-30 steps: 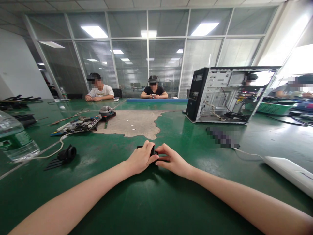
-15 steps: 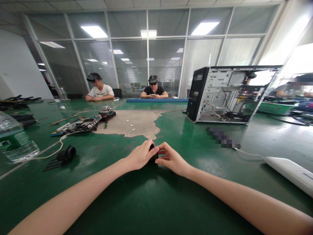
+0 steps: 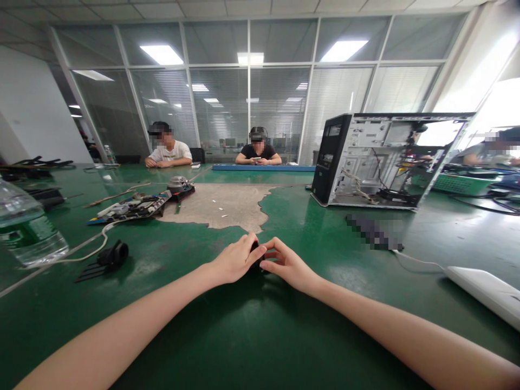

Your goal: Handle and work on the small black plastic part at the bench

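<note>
Between my hands, just above or on the green table (image 3: 244,336), is a small dark rounded object (image 3: 257,263), mostly hidden by fingers; its kind cannot be made out. My left hand (image 3: 238,258) is closed around its left side, the thumb pointing right. From the right, my right hand (image 3: 286,265) curls toward it, thumb and fingertips bent in at its edge. To the left of my hands lies a black part with a round end and flat prongs (image 3: 109,255).
A clear water bottle (image 3: 30,227) stands at far left. Circuit boards with a heatsink (image 3: 140,206) lie behind. An opened computer case (image 3: 377,162) is at right, with a white power bank (image 3: 483,292) and cable nearer. Two people (image 3: 255,154) sit opposite.
The view has shifted slightly, so the scene sits a little farther right and lower. My hands keep nearly the same grip on the dark object.
</note>
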Motion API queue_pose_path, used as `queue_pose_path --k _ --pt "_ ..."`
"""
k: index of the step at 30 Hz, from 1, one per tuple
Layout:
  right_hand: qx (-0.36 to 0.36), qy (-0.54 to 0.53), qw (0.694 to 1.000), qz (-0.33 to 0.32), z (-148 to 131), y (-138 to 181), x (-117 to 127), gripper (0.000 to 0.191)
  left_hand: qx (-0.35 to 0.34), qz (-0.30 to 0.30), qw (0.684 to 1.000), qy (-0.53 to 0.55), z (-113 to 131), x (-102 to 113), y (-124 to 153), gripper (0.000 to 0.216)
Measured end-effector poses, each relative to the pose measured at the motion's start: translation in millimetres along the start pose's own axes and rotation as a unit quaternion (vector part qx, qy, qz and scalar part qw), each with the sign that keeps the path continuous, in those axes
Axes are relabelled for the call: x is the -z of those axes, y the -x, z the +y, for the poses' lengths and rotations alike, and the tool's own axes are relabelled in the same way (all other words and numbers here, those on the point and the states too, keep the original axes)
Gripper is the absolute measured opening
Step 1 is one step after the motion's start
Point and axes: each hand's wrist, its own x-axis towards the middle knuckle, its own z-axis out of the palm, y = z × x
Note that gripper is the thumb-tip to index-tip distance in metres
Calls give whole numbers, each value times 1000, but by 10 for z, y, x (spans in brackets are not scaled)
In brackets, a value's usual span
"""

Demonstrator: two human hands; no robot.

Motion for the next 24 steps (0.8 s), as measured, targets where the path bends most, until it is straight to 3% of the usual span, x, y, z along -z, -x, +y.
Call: queue_pose_path --k 12,24 --pt "-1 6 1000 20 59 -19 -7 25 -1 7 1000 -2 -3 -17 -7 42" --pt "10 1 1000 1 75 11 -13 23 -1 28 1000 1 -10 -61 -5 36"
